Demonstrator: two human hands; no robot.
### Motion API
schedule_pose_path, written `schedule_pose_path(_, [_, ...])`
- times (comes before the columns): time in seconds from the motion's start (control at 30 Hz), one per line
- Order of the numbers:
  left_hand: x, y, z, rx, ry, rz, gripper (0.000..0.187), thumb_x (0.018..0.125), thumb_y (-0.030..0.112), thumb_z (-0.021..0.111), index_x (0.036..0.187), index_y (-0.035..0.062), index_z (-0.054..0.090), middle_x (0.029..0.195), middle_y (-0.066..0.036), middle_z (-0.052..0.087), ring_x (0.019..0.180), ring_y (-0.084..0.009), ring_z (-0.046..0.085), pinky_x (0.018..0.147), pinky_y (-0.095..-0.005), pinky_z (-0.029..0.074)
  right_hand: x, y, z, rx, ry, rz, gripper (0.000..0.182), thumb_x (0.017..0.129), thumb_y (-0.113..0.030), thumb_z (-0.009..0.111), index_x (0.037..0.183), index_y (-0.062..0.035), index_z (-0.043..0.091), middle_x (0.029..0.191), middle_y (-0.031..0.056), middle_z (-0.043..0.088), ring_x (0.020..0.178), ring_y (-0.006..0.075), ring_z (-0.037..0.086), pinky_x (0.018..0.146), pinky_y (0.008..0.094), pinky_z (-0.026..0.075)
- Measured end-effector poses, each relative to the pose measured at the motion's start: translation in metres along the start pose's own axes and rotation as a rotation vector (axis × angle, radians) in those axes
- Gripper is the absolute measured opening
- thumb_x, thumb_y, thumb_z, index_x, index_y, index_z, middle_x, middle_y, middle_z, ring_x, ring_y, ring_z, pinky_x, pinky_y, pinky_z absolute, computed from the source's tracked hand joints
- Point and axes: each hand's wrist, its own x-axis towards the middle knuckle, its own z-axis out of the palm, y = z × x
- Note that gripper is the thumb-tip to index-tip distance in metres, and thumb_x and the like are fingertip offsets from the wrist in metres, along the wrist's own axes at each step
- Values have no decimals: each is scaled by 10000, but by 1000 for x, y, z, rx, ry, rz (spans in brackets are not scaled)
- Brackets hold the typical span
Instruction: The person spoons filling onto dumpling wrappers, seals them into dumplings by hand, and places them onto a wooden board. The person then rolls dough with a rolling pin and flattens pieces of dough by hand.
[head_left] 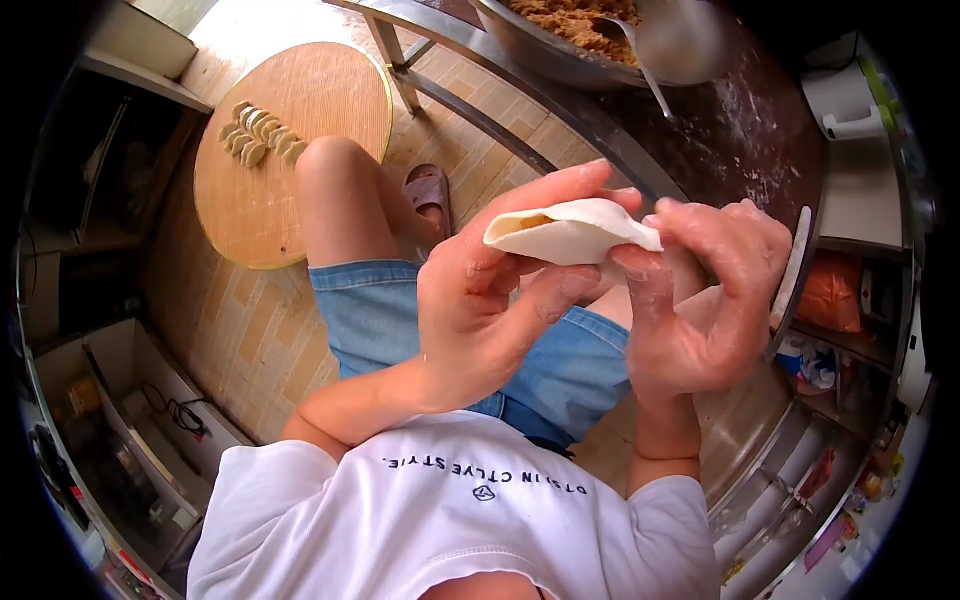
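A folded white dumpling wrapper with brown filling showing at its open left end sits between both hands, above my lap. My left hand cradles it from below, thumb and fingers curled around it. My right hand pinches the right end of the fold between thumb and forefinger. Both hands are dusted with flour.
A round wooden tray on the floor at upper left carries several finished dumplings. A metal bowl of brown filling with a spoon stands on the floured dark table ahead. Shelves and boxes line both sides.
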Motion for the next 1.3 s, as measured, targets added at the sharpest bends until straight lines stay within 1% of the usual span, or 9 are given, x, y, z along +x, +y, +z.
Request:
schedule_pose_path(0.1, [7,1,-4,377,-24,144,519,892,153,554,1301,-83,340,1200,-236,512,1070,-250,545,912,-326,440,2,1,-10,-169,-105,-96,349,771,-217,707,1022,-48,532,791,44,598,801,183,523,820,384,404])
schedule_pose_path(0.3, [9,2,-9,481,-53,184,521,896,134,540,1321,-69,316,1222,-262,490,1010,-251,578,844,-329,486,0,3,3,92,47,18,439,753,-349,710,1026,-73,504,880,56,588,818,200,525,818,386,416])
schedule_pose_path(0.5, [8,9,-12,575,-131,198,513,883,101,551,1311,-69,324,1228,-291,473,1010,-255,580,869,-331,476,4,6,-6,-107,33,-224,345,766,-393,677,961,-150,529,948,50,532,873,201,505,834,405,419])
schedule_pose_path(0.7, [9,10,-12,579,-121,254,508,854,87,592,1278,-70,360,1185,-288,506,1004,-254,585,863,-321,473,5,2,-16,-201,-70,-184,282,775,-382,665,903,-160,550,995,48,510,889,200,494,834,405,420])
schedule_pose_path(0.9, [8,7,-16,643,-114,374,486,814,103,646,1230,-25,429,1167,-276,520,1036,-281,569,861,-333,474,2,5,5,207,63,1,339,750,-400,688,879,-115,557,941,52,545,843,202,502,817,374,409])
schedule_pose_path(1.03, [10,9,-13,573,-136,358,429,802,88,655,1183,-5,480,1141,-268,540,1081,-301,543,871,-336,463,5,2,1,145,2,-21,351,738,-396,702,866,-104,555,849,37,576,821,199,499,805,354,395])
schedule_pose_path(1.1, [14,7,-8,569,-63,420,441,704,9,706,1117,-13,554,1076,-227,578,967,-277,597,790,-310,497,5,0,-1,120,-9,-26,333,756,-396,684,861,-108,552,823,26,581,810,200,488,808,359,393])
schedule_pose_path(1.17, [16,8,-8,613,-79,452,433,694,-4,711,1103,-9,569,1069,-221,584,946,-263,601,767,-295,497,4,-3,-2,85,-9,-29,318,775,-397,665,857,-112,551,811,17,585,800,201,479,821,367,391])
schedule_pose_path(1.3, [20,18,-14,731,-238,440,388,762,39,676,1123,11,535,1114,-240,567,1000,-245,552,778,-284,460,5,-2,-7,-74,-20,-119,301,805,-405,629,858,-120,548,808,9,592,811,205,470,872,398,382])
